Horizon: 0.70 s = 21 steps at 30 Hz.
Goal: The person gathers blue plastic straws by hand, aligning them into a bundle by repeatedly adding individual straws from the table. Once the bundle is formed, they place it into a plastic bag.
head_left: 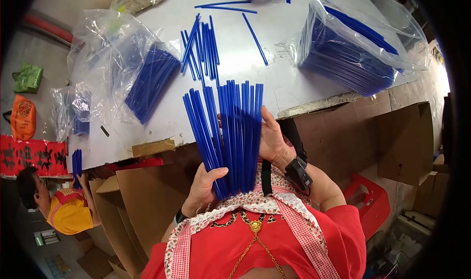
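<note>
Head view: a fanned bundle of blue straws (pixel 225 137) is gripped by left hand (pixel 203 183) and right hand (pixel 272 139). Loose straws (pixel 201 48) are left on the table (pixel 274 83); bagged ones (pixel 149 80) seem done.

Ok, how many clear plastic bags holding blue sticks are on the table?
3: a big bag at the table's right edge, a middle bag left of the loose sticks, a small bag far left. Others may be cut off at the top.

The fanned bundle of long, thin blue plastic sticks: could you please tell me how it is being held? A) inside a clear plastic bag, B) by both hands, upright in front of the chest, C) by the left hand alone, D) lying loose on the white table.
B: the left hand grips the lower end of the fanned bundle of long, thin blue plastic sticks and the right hand supports its side, in front of the white table.
</note>
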Available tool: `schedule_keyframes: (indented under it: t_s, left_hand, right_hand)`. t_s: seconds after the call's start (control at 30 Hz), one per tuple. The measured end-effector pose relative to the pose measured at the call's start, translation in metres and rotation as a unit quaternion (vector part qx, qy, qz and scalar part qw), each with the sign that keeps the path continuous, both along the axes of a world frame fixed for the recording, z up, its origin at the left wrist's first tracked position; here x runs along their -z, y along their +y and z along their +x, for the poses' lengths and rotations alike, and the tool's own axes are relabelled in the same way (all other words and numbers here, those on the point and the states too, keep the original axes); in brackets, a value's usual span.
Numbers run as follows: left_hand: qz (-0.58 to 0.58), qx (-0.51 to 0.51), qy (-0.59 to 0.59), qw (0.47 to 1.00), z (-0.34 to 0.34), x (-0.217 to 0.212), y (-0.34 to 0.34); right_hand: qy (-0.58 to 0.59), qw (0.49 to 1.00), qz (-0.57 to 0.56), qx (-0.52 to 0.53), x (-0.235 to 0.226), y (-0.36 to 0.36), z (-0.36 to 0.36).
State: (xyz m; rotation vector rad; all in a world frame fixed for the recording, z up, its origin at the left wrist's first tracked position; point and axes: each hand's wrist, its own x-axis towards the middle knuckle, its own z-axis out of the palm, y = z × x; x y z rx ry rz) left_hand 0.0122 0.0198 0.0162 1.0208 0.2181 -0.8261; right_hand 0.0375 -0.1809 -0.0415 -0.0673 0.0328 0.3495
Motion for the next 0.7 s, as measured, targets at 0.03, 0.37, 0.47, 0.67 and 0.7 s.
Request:
schedule_keyframes:
  t_s: [0.03,0.37,0.47,0.67,0.7]
  left_hand:
    - [0.006,-0.001,-0.003,1.000,0.000,0.002,0.001]
    - [0.030,-0.020,-0.019,0.999,-0.003,0.003,0.003]
    - [0.044,-0.006,-0.034,0.998,-0.003,-0.001,0.002]
    - [0.011,-0.021,-0.026,0.999,-0.006,0.010,0.005]
    - [0.010,-0.019,-0.034,0.999,-0.006,0.013,0.006]
  right_hand:
    - [0.009,1.000,0.001,0.000,0.002,0.000,0.000]
    - [0.007,0.999,-0.033,0.012,-0.005,-0.002,-0.005]
    - [0.001,0.999,-0.035,0.012,-0.006,-0.002,-0.006]
    - [0.039,0.997,-0.064,0.031,-0.004,-0.001,-0.010]
    - [0.040,0.997,-0.061,0.030,-0.003,-0.001,-0.010]
